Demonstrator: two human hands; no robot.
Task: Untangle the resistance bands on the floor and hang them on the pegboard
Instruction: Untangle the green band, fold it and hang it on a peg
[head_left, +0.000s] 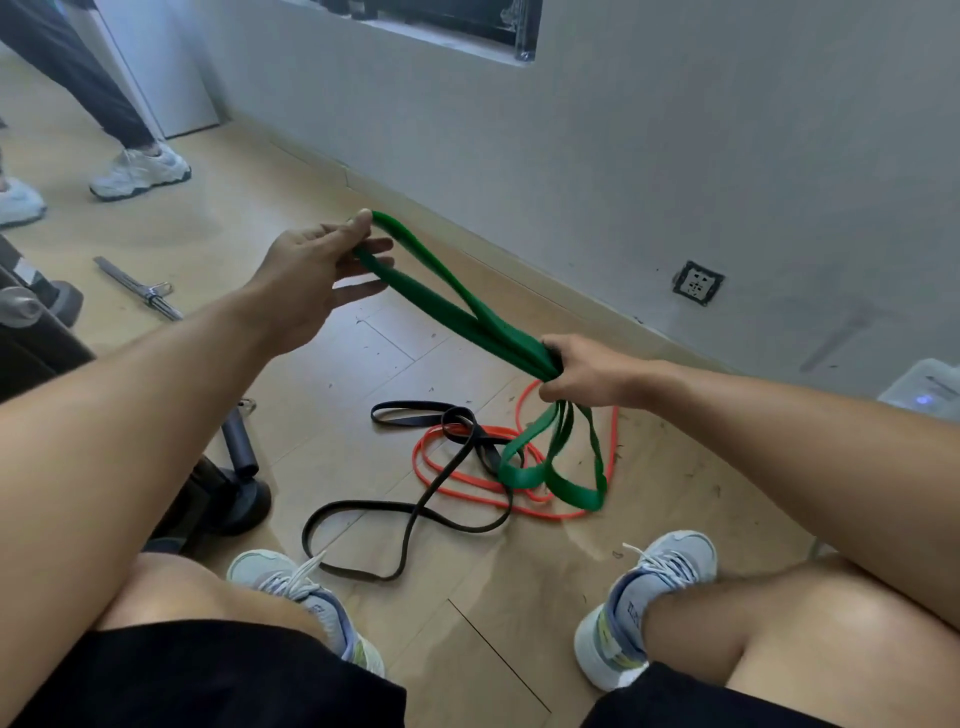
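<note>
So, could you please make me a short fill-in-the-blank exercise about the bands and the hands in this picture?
1. Both hands hold the ____ band.
2. The right hand grips this band in a bunch, and the left hand holds its far loop with the ____ on top.
3. The black band lies on the ____.
4. The orange band lies tangled with the ____ band.

Missing words: green; thumb; floor; black

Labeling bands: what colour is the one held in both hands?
Green band, clearest in the head view.
</note>
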